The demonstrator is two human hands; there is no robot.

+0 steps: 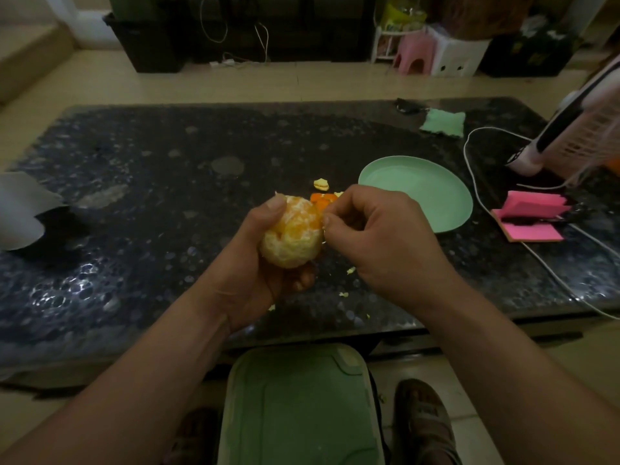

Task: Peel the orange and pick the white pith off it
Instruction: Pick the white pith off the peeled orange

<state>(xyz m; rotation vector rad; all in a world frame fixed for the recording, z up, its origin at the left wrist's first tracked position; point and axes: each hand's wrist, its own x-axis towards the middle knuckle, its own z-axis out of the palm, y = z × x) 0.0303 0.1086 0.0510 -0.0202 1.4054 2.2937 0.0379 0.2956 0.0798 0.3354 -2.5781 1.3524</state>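
Here the left hand point(255, 263) curls round the peeled orange point(292, 233) above the table's point(134, 196) near edge; right hand point(379, 236) fingertips pinch pith point(323, 222) on its right side, peel point(323, 198) scraps behind.

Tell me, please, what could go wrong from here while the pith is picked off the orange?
1. The left hand grips the orange, mostly peeled; a hard squeeze could burst a segment and drip juice.
2. The fingers of the right hand pinch at the pith by the fruit's side; a deep pinch may tear the flesh.
3. Scraps lie on the table, not on the plate, and may scatter further.
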